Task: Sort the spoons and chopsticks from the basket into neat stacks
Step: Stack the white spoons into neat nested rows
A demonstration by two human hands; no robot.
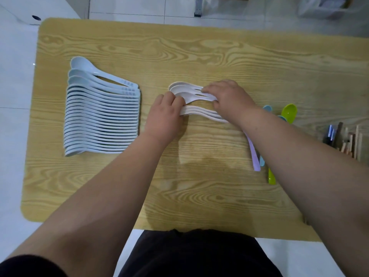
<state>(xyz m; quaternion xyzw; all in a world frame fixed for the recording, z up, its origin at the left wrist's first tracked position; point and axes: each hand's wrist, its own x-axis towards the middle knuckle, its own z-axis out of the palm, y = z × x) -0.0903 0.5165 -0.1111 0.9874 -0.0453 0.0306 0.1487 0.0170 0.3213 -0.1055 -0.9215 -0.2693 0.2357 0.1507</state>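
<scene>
Left hand (165, 114) pinches the white spoons (189, 92) at their left end, right hand (227, 96) grips the right end; I see them lie crosswise, right of the blue spoon stack (103, 116).

Soft, even light comes from overhead. I cast only a faint, fuzzy shadow on the wooden table (199, 56) near me, beside a pale sheen. The wide lens bows its edges; everything looks slightly soft.

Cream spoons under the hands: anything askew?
Yes. The cream spoons lie in two clumps with a gap between, the upper ones fanned apart, unlike the even blue spoons at the left. The left hand and right hand grip them.
</scene>
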